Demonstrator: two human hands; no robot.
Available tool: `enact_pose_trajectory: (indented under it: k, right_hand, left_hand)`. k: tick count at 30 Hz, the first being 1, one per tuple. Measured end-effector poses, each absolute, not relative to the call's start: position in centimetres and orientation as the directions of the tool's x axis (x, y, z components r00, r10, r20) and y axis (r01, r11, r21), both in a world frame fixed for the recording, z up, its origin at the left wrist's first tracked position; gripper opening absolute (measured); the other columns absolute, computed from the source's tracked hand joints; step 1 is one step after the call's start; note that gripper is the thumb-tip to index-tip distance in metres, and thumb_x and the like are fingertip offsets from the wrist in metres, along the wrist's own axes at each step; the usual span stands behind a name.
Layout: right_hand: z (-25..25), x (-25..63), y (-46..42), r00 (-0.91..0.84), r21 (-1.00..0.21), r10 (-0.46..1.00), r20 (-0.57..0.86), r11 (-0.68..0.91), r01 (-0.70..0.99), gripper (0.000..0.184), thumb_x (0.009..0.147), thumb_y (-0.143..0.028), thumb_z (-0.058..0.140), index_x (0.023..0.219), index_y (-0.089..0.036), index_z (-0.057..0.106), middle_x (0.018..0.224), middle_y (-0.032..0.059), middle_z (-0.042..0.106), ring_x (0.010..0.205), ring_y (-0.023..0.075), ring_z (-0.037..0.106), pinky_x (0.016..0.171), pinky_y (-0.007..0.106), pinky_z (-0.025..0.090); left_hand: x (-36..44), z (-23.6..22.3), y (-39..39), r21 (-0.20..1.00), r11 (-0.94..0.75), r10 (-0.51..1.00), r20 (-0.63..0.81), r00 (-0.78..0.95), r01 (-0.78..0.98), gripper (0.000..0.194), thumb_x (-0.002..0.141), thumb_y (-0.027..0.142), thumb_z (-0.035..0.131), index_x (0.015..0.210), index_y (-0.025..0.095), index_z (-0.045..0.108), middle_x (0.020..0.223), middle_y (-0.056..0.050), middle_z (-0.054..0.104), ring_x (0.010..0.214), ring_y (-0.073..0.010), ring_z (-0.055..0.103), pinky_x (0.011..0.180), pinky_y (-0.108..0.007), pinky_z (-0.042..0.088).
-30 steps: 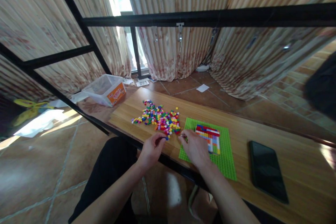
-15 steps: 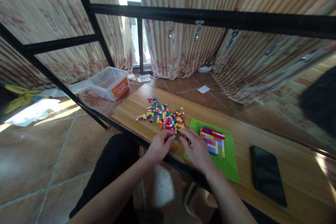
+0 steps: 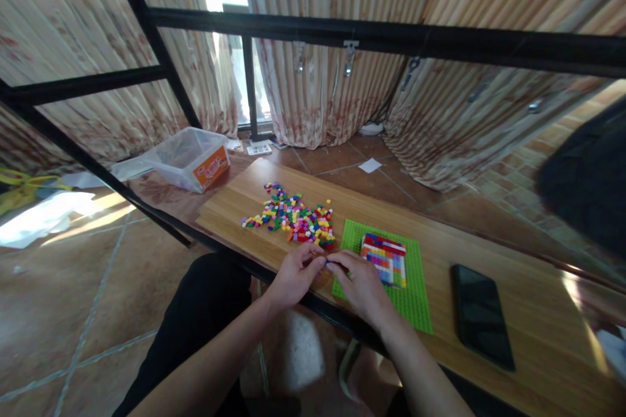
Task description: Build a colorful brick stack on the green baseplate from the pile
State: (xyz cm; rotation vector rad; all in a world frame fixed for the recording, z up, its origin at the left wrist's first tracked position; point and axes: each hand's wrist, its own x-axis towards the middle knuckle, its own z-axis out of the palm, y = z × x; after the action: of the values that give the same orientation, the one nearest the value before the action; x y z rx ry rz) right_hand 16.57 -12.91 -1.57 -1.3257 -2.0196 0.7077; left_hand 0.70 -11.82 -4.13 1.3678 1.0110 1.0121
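My left hand [image 3: 295,275] and my right hand [image 3: 360,283] meet fingertip to fingertip at the front of the wooden board. Both are closed in a pinch around a small blue toy brick [image 3: 328,261], mostly hidden by the fingers. Just beyond them spreads a loose pile of small coloured bricks [image 3: 306,223]. To the right lies a green baseplate [image 3: 415,293], partly under my right hand and wrist. On it sits a flat, multicoloured block of joined bricks [image 3: 385,259], with red and blue rows along its far side.
A black phone [image 3: 482,316] lies on the wooden board [image 3: 548,313] at the right. A clear plastic box [image 3: 188,156] with an orange label stands beyond the left end. A black metal rail [image 3: 274,277] runs along the near edge; more bars cross before the curtains [image 3: 317,98].
My fingertips have come together around the small blue brick, slightly away from the pile. The whole view has shifted, so things appear further left.
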Motion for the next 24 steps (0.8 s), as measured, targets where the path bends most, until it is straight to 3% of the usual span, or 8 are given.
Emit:
enact_pose_trajectory:
  k: [4, 9, 24]
  right_hand:
    - [-1.2, 19.3, -12.3, -0.216, -0.655, 0.941, 0.261, 0.337, 0.676, 0.022, 0.091, -0.03, 0.05, 0.091, -0.022, 0.071, 0.091, 0.0053, 0.068, 0.088, 0.0185, 0.062, 0.081, 0.033, 0.048]
    - [-1.5, 25.1, -10.4, 0.093, -0.608, 0.929, 0.357, 0.156, 0.779, 0.027, 0.086, -0.038, 0.053, 0.087, -0.02, 0.074, 0.099, 0.0087, 0.064, 0.093, 0.0219, 0.059, 0.088, 0.039, 0.045]
    - [-3.1, 27.0, -8.2, 0.068, -0.605, 0.96, 0.271, 0.115, 0.788, 0.024, 0.081, -0.036, 0.056, 0.083, -0.022, 0.076, 0.098, 0.0073, 0.064, 0.092, 0.0212, 0.059, 0.085, 0.039, 0.046]
  left_hand:
    - [0.9, -3.8, -11.7, 0.985, -0.108, 0.963, 0.07, 0.261, 0.132, 0.023, 0.09, 0.034, 0.051, 0.101, 0.015, 0.057, 0.087, -0.004, 0.063, 0.081, -0.0151, 0.062, 0.071, -0.026, 0.05]
    - [0.1, -4.8, -11.7, 0.918, -0.235, 0.953, 0.153, 0.261, 0.32, 0.021, 0.089, 0.03, 0.053, 0.104, 0.017, 0.059, 0.093, -0.005, 0.066, 0.084, -0.0161, 0.063, 0.079, -0.03, 0.05]
    - [-0.1, -5.6, -11.6, 0.882, -0.276, 0.94, 0.164, 0.3, 0.382, 0.018, 0.087, 0.025, 0.053, 0.104, 0.019, 0.059, 0.089, -0.003, 0.068, 0.08, -0.0158, 0.065, 0.077, -0.029, 0.052]
